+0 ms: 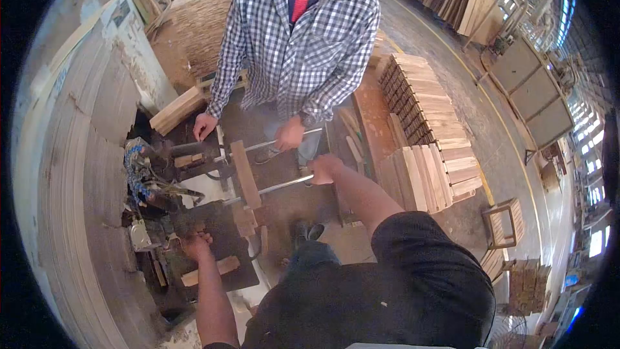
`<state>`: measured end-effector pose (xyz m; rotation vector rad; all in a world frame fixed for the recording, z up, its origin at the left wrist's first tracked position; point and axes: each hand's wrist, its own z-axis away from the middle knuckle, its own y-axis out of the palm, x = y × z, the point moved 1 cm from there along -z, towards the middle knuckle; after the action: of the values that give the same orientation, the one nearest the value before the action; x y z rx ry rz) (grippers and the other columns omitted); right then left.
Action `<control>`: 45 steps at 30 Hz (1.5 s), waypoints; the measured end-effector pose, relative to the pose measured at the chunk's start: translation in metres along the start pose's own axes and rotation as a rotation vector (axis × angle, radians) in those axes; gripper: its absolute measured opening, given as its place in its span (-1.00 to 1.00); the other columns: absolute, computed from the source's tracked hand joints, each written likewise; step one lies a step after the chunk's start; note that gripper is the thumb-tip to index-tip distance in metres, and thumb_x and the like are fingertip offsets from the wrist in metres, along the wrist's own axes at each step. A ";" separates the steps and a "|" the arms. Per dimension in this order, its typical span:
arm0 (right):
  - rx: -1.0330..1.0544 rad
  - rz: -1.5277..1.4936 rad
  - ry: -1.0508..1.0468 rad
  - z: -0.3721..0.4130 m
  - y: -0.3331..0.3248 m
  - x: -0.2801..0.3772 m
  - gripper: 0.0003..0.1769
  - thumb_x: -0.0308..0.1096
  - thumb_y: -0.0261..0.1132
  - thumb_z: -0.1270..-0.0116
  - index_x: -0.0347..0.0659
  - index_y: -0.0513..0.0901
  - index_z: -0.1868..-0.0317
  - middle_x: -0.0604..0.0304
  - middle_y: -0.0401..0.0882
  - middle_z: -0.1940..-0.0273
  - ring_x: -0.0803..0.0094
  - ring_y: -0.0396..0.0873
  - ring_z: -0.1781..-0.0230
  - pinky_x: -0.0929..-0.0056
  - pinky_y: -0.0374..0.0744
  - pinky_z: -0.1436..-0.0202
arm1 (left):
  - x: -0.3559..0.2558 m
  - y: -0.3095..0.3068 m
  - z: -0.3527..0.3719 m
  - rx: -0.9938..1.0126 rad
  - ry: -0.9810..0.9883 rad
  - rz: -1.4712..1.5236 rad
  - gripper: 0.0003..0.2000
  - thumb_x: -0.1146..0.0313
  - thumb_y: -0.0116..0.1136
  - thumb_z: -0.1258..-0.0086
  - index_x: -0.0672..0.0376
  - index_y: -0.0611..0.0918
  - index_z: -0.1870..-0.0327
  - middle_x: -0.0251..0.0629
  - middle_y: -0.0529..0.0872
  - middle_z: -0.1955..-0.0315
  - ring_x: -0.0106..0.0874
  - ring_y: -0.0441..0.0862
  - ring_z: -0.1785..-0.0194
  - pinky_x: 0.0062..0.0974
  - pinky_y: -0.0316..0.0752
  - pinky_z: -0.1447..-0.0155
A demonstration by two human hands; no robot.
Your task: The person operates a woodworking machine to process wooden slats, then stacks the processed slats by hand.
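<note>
My right hand (325, 169) is closed around the end of a shiny metal rod (284, 185) that runs left toward a machine (145, 174). Low at the left, my left hand (196, 244) has its fingers curled beside a small light-coloured machine part (141, 236); what they hold, if anything, is hidden. A wooden board (245, 174) lies crosswise near the rods. Across from me, a masked person in a checked shirt (300, 58) has one hand (290, 134) at a second metal rod (312, 132) and the other hand (205, 126) near the machine.
A short wood piece (210, 271) lies below my left hand. Stacked wooden blocks (445, 136) stand at the right, with a small wooden stool (504, 225) beyond them. A thick wood piece (177, 110) rests behind the machine. A tall panel stack (84, 187) lines the left side.
</note>
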<state>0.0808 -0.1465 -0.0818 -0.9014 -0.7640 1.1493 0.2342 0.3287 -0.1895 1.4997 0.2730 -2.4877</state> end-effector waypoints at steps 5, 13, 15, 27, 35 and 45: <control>-0.057 -0.021 -0.043 -0.004 0.008 -0.002 -0.53 0.00 0.34 -0.09 -0.14 0.74 0.08 -0.05 0.76 0.14 -0.03 0.72 0.05 0.07 0.67 -0.04 | 0.000 -0.003 0.000 0.027 0.014 0.100 -0.83 0.36 0.05 -0.54 0.27 0.48 0.03 -0.11 0.64 0.48 -0.28 0.62 0.57 -0.33 0.53 0.60; -0.022 -0.032 -0.039 -0.005 0.010 -0.003 -0.51 -0.06 0.31 -0.05 -0.06 0.68 0.00 -0.06 0.74 0.10 -0.06 0.69 0.01 -0.01 0.65 -0.06 | 0.046 -0.029 -0.061 0.159 -0.146 0.324 -0.82 0.42 0.04 -0.54 0.30 0.50 -0.03 -0.14 0.65 0.48 -0.34 0.63 0.55 -0.41 0.53 0.60; -0.029 -0.031 -0.030 -0.005 0.012 -0.005 -0.51 -0.06 0.32 -0.05 -0.06 0.68 0.00 -0.06 0.74 0.10 -0.06 0.70 0.02 -0.01 0.65 -0.05 | 0.056 -0.027 -0.075 0.053 -0.170 0.262 -0.80 0.41 0.09 -0.50 0.31 0.50 -0.03 -0.15 0.66 0.47 -0.33 0.65 0.55 -0.44 0.54 0.60; 0.000 -0.010 -0.045 -0.013 0.018 -0.006 -0.50 -0.01 0.32 -0.09 -0.09 0.68 0.00 -0.07 0.74 0.13 -0.08 0.70 0.03 -0.01 0.66 -0.04 | 0.017 -0.008 -0.031 0.096 -0.150 0.343 -0.80 0.22 -0.01 -0.53 0.17 0.49 0.23 -0.24 0.51 0.52 -0.36 0.26 0.62 -0.31 0.10 0.53; -0.063 -0.067 -0.059 0.000 0.004 0.000 -0.52 -0.07 0.34 -0.05 -0.13 0.68 0.03 -0.09 0.73 0.14 -0.08 0.71 0.05 0.00 0.67 -0.03 | 0.016 -0.011 -0.023 0.041 0.035 0.099 -0.85 0.36 0.11 -0.45 0.25 0.58 0.15 -0.20 0.65 0.48 -0.30 0.60 0.55 -0.38 0.53 0.56; 0.043 -0.003 -0.029 -0.001 0.005 0.000 -0.52 -0.06 0.34 -0.06 -0.10 0.72 0.03 -0.07 0.74 0.15 -0.02 0.72 0.05 0.02 0.68 0.00 | 0.025 -0.008 -0.035 -0.031 -0.060 0.217 -0.69 0.53 0.05 -0.44 0.23 0.46 -0.19 -0.17 0.59 0.50 -0.34 0.49 0.62 -0.37 0.36 0.61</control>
<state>0.0799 -0.1455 -0.0870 -0.8487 -0.7616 1.1743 0.2505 0.3439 -0.2275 1.3611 0.1298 -2.3415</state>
